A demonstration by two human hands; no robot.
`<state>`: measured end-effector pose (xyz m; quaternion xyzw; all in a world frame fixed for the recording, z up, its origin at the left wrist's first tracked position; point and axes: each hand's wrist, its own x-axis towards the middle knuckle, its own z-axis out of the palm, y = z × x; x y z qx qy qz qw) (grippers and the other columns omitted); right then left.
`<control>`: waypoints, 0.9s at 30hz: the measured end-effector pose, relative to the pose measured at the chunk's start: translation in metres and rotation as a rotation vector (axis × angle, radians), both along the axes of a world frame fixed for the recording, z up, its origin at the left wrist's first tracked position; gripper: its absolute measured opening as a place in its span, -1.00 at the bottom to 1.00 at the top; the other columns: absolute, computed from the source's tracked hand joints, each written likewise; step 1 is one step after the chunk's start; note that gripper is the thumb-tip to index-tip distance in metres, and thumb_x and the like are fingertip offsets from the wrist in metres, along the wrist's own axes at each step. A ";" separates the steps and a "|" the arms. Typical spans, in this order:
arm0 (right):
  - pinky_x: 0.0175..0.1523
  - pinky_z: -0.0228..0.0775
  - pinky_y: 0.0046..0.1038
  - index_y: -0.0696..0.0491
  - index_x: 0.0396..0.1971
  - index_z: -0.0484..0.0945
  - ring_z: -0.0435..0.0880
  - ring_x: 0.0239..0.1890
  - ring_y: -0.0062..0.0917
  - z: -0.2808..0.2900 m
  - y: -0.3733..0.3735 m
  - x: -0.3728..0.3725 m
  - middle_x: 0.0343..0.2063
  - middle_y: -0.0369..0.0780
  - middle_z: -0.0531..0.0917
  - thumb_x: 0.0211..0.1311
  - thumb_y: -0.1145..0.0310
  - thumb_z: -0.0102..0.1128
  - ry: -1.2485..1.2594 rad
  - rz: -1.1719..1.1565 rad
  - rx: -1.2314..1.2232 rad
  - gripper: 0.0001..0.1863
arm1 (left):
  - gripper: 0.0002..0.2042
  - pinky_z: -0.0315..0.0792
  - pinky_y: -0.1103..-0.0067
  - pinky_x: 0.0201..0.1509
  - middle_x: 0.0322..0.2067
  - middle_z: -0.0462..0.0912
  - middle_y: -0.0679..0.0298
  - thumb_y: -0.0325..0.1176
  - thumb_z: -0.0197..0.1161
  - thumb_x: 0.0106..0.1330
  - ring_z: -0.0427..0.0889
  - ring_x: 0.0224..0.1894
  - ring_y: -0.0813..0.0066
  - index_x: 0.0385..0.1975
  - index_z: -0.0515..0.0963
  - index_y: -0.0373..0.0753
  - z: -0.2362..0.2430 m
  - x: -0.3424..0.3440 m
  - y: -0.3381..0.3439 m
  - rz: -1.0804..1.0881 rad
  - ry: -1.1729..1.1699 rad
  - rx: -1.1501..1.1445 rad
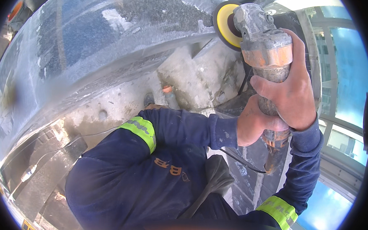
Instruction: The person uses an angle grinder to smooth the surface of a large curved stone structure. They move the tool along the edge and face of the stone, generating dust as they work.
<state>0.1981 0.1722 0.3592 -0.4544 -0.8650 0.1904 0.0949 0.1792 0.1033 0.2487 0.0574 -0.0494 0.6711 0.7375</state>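
- The grinder (269, 73) is at the right end of the slab (155, 22), its disc (226, 24) overlapping that end in view; whether they touch cannot be told.
- The right hand (293, 85) is wrapped around the grinder's body, thumb across it; the left hand (260, 123) is clamped on the narrower rear, just behind the right.
- Together the hands cover much of the barrel, and the grinder's head hides part of the disc.
- A black cord (246, 162) leaves the rear of the grinder and bends toward the left sleeve (183, 125), which blocks some of the floor (194, 78).
- A pale cord (80, 141) with a connector (29, 172) lies beyond the slab's near edge, toward its left end.
- Dark sheets (247, 176) lie below the hands; tall blue panes (352, 78) in pale frames stand to the right.
- The slab is blue-grey, streaked and patched with whitish dust; its bowed outline may be lens bend.
- The disc is round, yellow with a dark rim; the grinder is scuffed grey and orange, coated in dust.
- The floor is rough, pale and stained.
- Beyond the slab's far left corner is a round orange-edged thing (15, 11), perhaps a container; its inside is too small to tell.
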 end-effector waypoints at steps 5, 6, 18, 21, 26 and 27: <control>-0.10 0.54 -0.21 0.21 0.13 0.23 0.70 -0.24 0.00 -0.001 0.002 0.004 -0.26 0.05 0.67 -0.09 0.35 0.48 0.013 0.001 0.127 -0.21 | -0.42 0.55 0.38 0.09 -0.09 0.61 0.26 -0.55 0.36 -0.01 0.64 0.01 0.38 0.12 0.44 -0.29 -0.003 0.001 0.001 -0.153 -0.056 0.005; 0.00 0.49 -0.26 0.18 0.20 0.21 0.66 -0.14 -0.09 0.000 0.002 0.004 -0.16 0.01 0.64 -0.09 0.34 0.47 -0.008 -0.022 0.074 -0.17 | -0.43 0.55 0.38 0.08 -0.10 0.62 0.26 -0.55 0.36 -0.01 0.64 0.00 0.38 0.11 0.44 -0.28 -0.003 0.001 0.001 -0.128 -0.033 0.014; 0.20 0.39 -0.35 0.12 0.33 0.19 0.58 0.04 -0.28 0.003 0.008 0.007 0.02 -0.06 0.58 -0.10 0.31 0.44 -0.104 0.013 0.038 -0.07 | -0.50 0.52 0.38 0.07 -0.12 0.62 0.26 -0.54 0.31 0.04 0.65 -0.05 0.39 0.07 0.47 -0.29 0.006 -0.002 0.000 -0.103 -0.044 -0.010; 0.20 0.39 -0.34 0.12 0.33 0.20 0.58 0.04 -0.27 0.005 0.005 0.006 0.02 -0.06 0.59 -0.11 0.31 0.44 -0.209 0.102 0.084 -0.07 | -0.51 0.52 0.38 0.07 -0.12 0.62 0.25 -0.54 0.32 0.04 0.65 -0.04 0.38 0.06 0.47 -0.29 0.008 -0.004 -0.003 -0.110 -0.084 -0.023; 0.16 0.41 -0.33 0.09 0.22 0.29 0.59 0.02 -0.24 0.004 -0.001 0.004 0.00 -0.05 0.56 -0.11 0.33 0.44 -0.186 0.153 0.131 -0.19 | -0.51 0.52 0.38 0.07 -0.12 0.62 0.25 -0.54 0.32 0.04 0.65 -0.03 0.38 0.06 0.47 -0.29 0.014 -0.006 -0.013 -0.067 -0.093 -0.059; 0.11 0.43 -0.32 0.06 0.12 0.37 0.61 -0.01 -0.22 0.004 -0.001 0.003 -0.01 -0.05 0.54 -0.10 0.33 0.44 -0.170 0.193 0.172 -0.30 | -0.51 0.52 0.38 0.07 -0.12 0.62 0.25 -0.53 0.33 0.03 0.65 -0.03 0.38 0.05 0.47 -0.29 0.014 -0.007 -0.014 -0.025 -0.063 -0.055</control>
